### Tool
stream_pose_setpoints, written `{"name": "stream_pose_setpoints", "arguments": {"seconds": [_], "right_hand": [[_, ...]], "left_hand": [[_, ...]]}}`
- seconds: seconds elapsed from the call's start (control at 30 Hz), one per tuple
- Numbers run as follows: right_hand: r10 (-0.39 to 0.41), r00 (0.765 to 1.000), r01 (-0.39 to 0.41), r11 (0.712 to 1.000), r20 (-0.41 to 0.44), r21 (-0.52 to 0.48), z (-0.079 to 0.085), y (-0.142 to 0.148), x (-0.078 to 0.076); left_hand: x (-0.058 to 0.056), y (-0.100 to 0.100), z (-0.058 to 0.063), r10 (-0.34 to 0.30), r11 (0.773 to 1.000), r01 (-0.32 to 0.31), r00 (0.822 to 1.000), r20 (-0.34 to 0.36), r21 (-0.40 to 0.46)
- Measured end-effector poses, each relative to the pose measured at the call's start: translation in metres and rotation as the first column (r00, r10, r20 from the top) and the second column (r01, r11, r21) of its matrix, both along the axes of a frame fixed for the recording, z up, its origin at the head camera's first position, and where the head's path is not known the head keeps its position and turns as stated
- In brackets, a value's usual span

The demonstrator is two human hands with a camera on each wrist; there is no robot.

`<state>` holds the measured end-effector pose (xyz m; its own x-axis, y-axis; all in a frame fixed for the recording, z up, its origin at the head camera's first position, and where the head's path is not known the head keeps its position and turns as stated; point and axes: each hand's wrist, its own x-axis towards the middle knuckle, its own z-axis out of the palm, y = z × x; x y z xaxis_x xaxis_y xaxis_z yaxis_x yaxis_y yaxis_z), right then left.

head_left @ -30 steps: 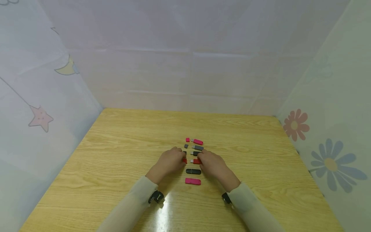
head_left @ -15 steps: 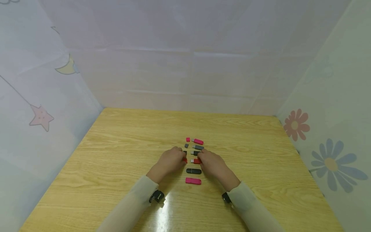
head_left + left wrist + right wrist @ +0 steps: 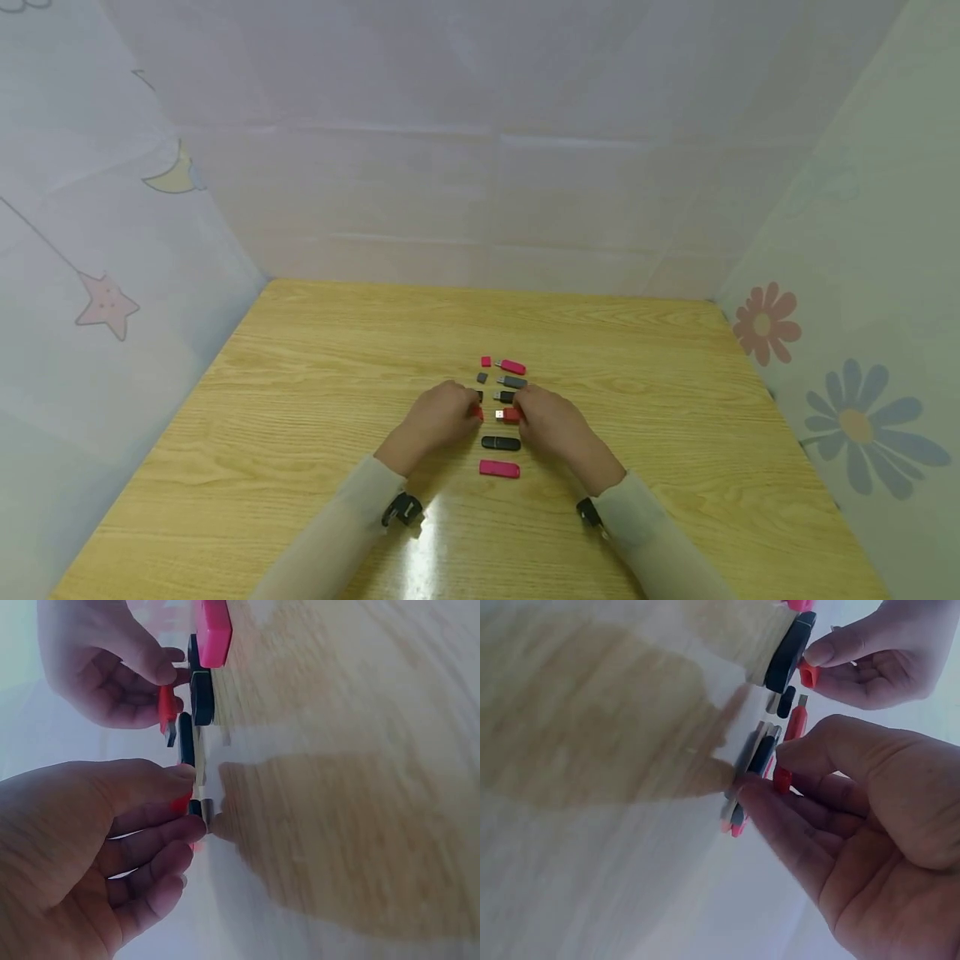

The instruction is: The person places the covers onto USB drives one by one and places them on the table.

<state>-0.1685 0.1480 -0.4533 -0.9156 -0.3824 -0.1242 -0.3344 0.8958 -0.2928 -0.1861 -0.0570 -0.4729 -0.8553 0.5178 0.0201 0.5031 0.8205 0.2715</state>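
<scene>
My right hand [image 3: 553,425] pinches a red USB flash drive [image 3: 796,724] between thumb and fingers. The drive's bare metal plug [image 3: 499,414] points left, toward my other hand. In my left hand [image 3: 442,414], a small red cap [image 3: 808,673] is pinched by thumb and fingertips. A short gap separates cap and plug. Beyond the hands lie uncapped drives in pink [image 3: 513,367], grey [image 3: 513,382] and black [image 3: 507,397], the black one partly behind my right fingers. Left of them sit a pink cap [image 3: 486,362], a grey cap [image 3: 482,377] and a partly covered black cap [image 3: 480,396].
Closer to me, a capped black flash drive [image 3: 501,443] and a pink flash drive [image 3: 499,469] lie on the wooden table [image 3: 337,350]. A pale sheet [image 3: 480,192] stands behind the table's far edge, and printed sheets flank both sides.
The red drive has shifted slightly right and away from me with my right hand, and its plug shows brighter. My left hand has barely moved.
</scene>
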Motion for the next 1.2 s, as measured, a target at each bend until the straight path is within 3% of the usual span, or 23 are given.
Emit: {"name": "stream_pose_setpoints", "arguments": {"seconds": [0.17, 0.37, 0.57, 1.2], "right_hand": [[-0.01, 1.0, 0.01, 0.998, 0.01, -0.061, 0.002, 0.003, 0.001], [0.001, 1.0, -0.004, 0.993, -0.02, -0.121, 0.008, 0.007, 0.005], [0.025, 0.996, -0.038, 0.986, -0.084, -0.161, 0.016, 0.012, 0.009], [0.048, 0.98, -0.089, 0.973, -0.193, -0.214, 0.028, 0.018, 0.023]], "left_hand": [[0.001, -0.002, 0.001, 0.018, 0.999, -0.021, 0.998, 0.057, 0.047], [0.004, -0.003, 0.007, 0.031, 0.985, -0.049, 0.993, 0.111, 0.165], [0.007, -0.005, 0.014, 0.01, 0.97, -0.034, 0.995, 0.1, 0.241], [0.019, -0.01, 0.031, -0.012, 0.95, -0.017, 0.996, 0.092, 0.311]]}}
